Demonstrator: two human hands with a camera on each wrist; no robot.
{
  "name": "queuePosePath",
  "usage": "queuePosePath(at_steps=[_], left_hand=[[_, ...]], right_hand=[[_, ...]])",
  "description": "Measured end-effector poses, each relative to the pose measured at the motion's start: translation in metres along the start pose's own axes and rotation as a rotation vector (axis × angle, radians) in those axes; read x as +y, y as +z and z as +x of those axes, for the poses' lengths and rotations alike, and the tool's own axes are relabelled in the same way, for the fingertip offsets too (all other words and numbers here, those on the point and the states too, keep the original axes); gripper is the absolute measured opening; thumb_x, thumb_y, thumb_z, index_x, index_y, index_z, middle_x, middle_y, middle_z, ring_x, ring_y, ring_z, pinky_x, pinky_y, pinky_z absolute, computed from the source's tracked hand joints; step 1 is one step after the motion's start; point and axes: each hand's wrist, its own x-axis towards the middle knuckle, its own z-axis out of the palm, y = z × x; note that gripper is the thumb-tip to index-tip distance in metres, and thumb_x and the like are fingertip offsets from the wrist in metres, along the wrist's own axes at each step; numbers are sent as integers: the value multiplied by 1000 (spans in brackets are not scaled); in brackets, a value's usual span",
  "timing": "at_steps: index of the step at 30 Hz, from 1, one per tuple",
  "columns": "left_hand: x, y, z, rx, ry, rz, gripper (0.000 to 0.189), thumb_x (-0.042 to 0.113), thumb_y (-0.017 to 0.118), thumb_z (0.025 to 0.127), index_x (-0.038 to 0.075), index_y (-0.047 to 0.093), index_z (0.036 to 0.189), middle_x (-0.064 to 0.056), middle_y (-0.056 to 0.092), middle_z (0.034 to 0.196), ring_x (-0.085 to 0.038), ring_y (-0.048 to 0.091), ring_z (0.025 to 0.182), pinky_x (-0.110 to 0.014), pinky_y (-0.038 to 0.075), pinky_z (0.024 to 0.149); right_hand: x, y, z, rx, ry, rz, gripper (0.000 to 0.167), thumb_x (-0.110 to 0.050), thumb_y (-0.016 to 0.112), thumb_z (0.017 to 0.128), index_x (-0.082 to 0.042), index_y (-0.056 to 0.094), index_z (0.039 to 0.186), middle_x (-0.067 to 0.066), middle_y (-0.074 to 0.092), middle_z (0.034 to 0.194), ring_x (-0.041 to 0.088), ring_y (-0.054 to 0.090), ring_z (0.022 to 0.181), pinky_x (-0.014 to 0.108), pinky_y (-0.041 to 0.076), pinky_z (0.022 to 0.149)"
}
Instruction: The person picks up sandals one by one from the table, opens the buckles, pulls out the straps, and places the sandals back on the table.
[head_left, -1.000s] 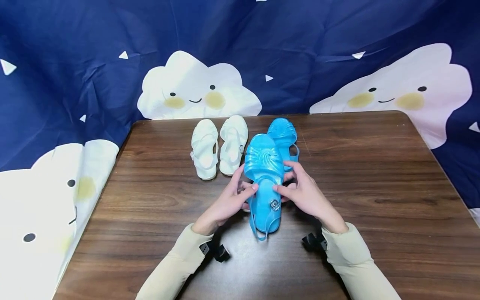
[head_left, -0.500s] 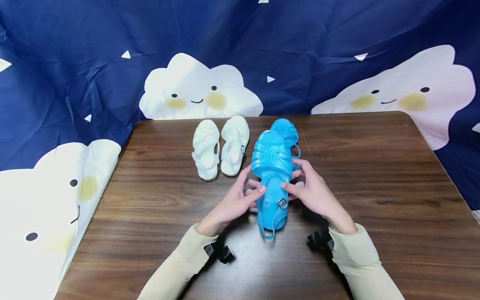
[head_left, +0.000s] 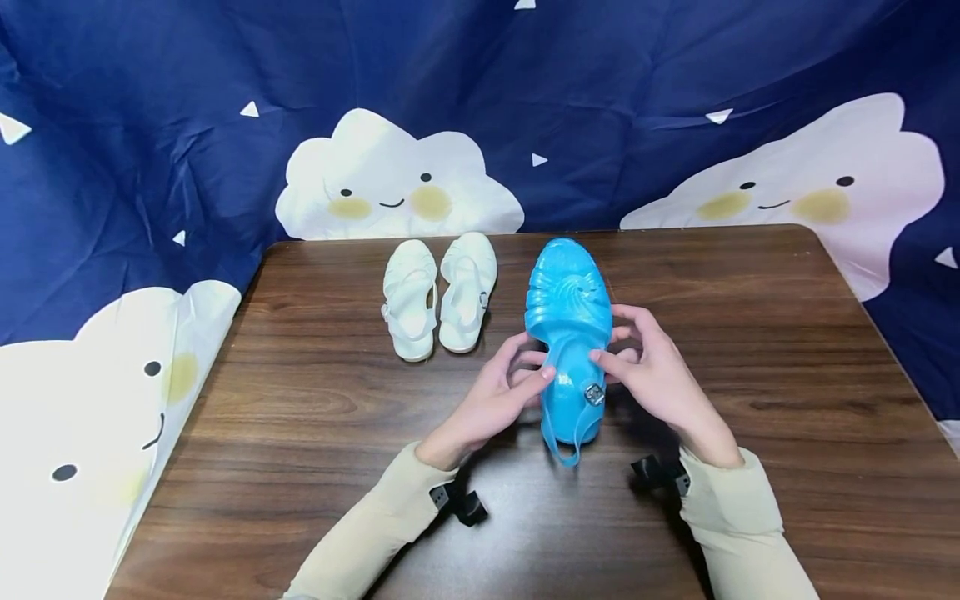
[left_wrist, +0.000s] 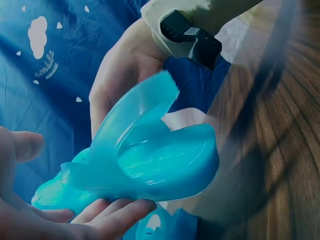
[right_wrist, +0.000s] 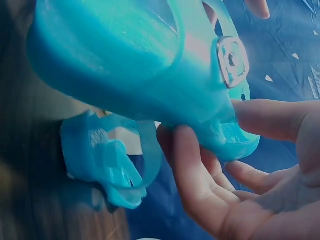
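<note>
Above the wooden table, a glossy blue jelly sandal (head_left: 568,292) hangs between both hands, toe pointing away and its strap and silver buckle (right_wrist: 233,61) on the near half. My left hand (head_left: 501,393) holds its left side, with fingers under the sole in the left wrist view. On the other side my right hand (head_left: 660,375) grips the edge, thumb on top and fingers underneath. A second blue jelly sandal (right_wrist: 92,150) stands on the table below; the held one hides it in the head view.
Left of the hands, a white sandal (head_left: 410,300) and another white sandal (head_left: 468,292) stand side by side at the back of the wooden table (head_left: 750,350). Behind the table's far edge hangs a navy cloth (head_left: 585,100) with cloud prints.
Both hands have carried the blue sandal to the right and slightly away from the body. It now covers the second blue sandal, which showed behind it before. The white pair has stayed put.
</note>
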Motion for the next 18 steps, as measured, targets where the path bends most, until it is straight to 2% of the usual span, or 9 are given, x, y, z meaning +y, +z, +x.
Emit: queuePosePath(at_steps=[6,10,18], left_hand=[[-1,10,5,-35,27,-12,60,18,54,99,12,24,150,-18,48,138,-30,56,121,-38,55,88],[0,16,8,-49,17,-13,63,19,54,99,13,21,151,-15,45,142,-28,52,128,-39,54,91],[1,25,15,-84,16,-8,65,20,53,99,14,18,153,-12,42,144,-25,49,130,-37,52,94]], right_hand=[[0,-9,-3,31,-4,-26,63,-16,60,95,-4,26,146,23,55,121,9,68,77,27,58,71],[2,-14,-4,49,-10,-53,63,-17,60,96,-4,26,147,23,55,121,8,67,77,29,59,71],[7,-25,-5,62,-17,-88,63,-17,59,96,-2,24,147,25,54,123,6,67,78,27,58,70]])
